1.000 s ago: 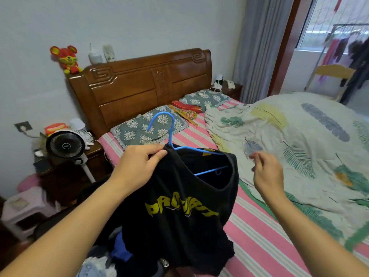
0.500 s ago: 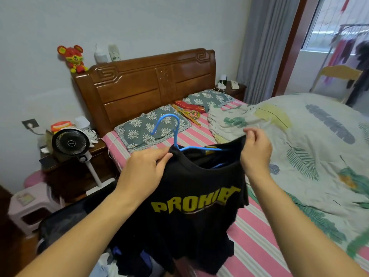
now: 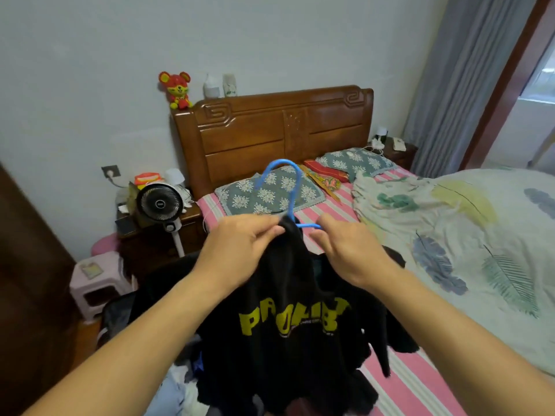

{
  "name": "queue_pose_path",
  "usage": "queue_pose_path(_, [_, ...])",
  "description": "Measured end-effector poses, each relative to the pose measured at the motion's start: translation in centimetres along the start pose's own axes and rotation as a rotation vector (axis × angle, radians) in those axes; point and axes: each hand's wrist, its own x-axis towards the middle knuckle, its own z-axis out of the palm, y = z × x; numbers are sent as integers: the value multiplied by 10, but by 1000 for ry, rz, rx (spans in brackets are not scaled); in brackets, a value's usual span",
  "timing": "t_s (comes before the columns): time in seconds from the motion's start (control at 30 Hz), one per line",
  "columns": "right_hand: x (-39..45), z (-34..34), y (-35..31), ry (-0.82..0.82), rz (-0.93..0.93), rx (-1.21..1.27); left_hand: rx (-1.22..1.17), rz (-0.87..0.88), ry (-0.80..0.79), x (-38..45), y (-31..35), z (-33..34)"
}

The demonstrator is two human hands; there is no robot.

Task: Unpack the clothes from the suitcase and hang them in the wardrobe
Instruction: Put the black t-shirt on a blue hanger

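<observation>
black T-shirt (image 3: pixel 288 319) on blue hanger (image 3: pixel 288 187), held up over bed (image 3: pixel 420 385) | left hand (image 3: pixel 240 250) fingers pinch collar at hook base; right hand (image 3: pixel 351 250) fingers curled on right shoulder | risk: bunched shoulder may slip off | room: bed right, nightstand (image 3: pixel 162 235) left, free space above

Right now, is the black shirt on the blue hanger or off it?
On it. The black shirt hangs from the blue hanger, whose hook rises above the collar; both hands pinch the fabric there.
</observation>
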Motion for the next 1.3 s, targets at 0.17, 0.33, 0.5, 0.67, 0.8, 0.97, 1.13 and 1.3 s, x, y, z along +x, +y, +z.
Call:
queue_pose_path(0.17, [30,13,-39,70,-177,76,102,-31,-81,-25,-28,-37])
queue_pose_path(0.33, [67,21,-45,181,-129,176,357,-197,19,-68,-101,-125])
queue_pose_path(0.5, [129,19,-118,274,-323,231,293,-225,107,-58,-110,-179])
queue_pose_path(0.67, [164,35,-145,74,-348,402,410,-219,284,-67,-125,-215])
queue_pose_path(0.8, [177,69,-148,-142,-394,350,581,-342,308,-93,-138,-213])
queue_pose_path(0.97, [209,108,-192,-85,-605,321,624,-438,335,-106,-140,-210])
queue_pose_path(1.13, [254,127,-202,-227,-848,268,614,-489,159,-119,-123,-223])
queue_pose_path(1.3, [273,131,-222,-150,-936,678,818,-921,244,-138,-101,-232])
